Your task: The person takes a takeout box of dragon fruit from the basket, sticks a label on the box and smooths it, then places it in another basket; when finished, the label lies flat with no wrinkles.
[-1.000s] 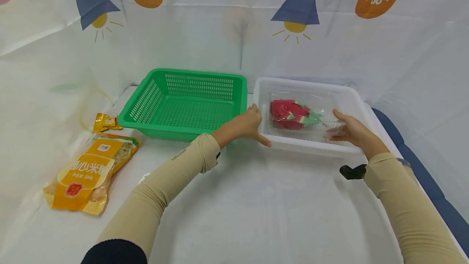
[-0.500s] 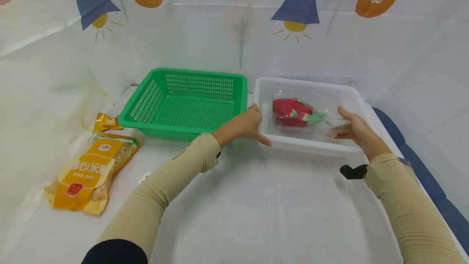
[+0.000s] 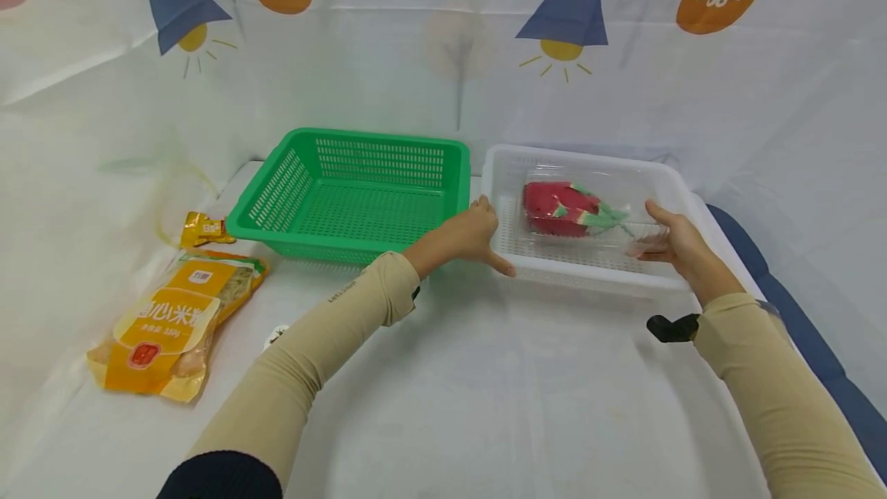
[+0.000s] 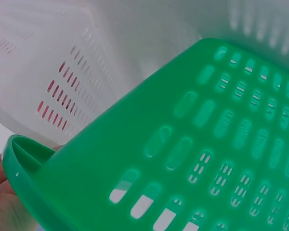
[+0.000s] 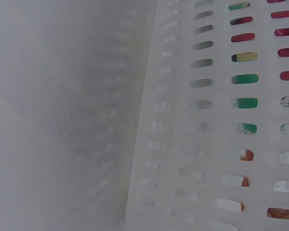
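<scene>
Clear box [image 3: 615,192], red dragon fruit [image 3: 557,209] inside

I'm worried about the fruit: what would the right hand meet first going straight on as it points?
Probably the clear box, whose right end the right hand seems to hold; then the red fruit inside, though depth is unclear.

Green basket [image 3: 381,162]: smooth, glossy, perforated plastic.
White basket, right [image 3: 589,271]: perforated plastic, softer sheen.
Clear box inside it [image 3: 627,189]: thin, shiny, see-through plastic.
Bag, near left [image 3: 166,322]: glossy, crinkled plastic film.
Small packet, left [image 3: 206,229]: shiny wrapper.
Sleeves [image 3: 363,303]: matt cloth, wrinkled.
Table [image 3: 527,399]: matt covering.
Backdrop, far [image 3: 388,60]: creased, thin sheet.
</scene>
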A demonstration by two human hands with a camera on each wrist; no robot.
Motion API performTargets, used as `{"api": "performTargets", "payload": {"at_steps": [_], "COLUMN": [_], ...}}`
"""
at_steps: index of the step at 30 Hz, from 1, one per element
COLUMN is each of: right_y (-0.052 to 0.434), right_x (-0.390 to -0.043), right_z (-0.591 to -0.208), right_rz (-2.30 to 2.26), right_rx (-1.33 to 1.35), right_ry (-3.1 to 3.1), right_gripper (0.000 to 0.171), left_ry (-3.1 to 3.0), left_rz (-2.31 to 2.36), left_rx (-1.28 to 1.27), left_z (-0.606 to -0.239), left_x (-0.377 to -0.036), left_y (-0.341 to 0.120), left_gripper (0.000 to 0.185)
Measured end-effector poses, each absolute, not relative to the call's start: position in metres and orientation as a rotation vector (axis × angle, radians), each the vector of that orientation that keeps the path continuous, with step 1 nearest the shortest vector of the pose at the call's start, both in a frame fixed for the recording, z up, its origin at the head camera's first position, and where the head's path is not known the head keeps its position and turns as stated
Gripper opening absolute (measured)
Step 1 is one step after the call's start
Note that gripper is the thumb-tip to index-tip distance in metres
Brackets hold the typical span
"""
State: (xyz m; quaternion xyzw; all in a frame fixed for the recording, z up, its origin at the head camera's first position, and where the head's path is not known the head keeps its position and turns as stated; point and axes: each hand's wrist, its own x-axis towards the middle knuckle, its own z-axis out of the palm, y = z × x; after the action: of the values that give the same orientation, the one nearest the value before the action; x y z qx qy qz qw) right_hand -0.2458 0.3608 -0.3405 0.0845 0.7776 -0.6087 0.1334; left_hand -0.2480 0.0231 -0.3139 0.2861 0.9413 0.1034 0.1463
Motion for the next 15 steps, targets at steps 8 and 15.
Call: {"api": "performTargets", "payload": {"at_steps": [8,15], "right_y": [0.36,0.358], "right_x": [-0.242,-0.238], "right_z": [-0.334,-0.328], "right_rz": [-1.947,-2.06], "right_rx": [0.315,0.375], "right_ry": [2.143,2.01], "right_gripper": [0.089,0.09], "left_ry": [2.731,2.74], "left_rz": [0.306,0.277], "left_rx": [0.848,0.862], "left_z": [-0.314,-0.317], "left_x": [-0.248,-0.249], "left_y": [0.024,0.023], "left_gripper": [0.112,0.111]}}
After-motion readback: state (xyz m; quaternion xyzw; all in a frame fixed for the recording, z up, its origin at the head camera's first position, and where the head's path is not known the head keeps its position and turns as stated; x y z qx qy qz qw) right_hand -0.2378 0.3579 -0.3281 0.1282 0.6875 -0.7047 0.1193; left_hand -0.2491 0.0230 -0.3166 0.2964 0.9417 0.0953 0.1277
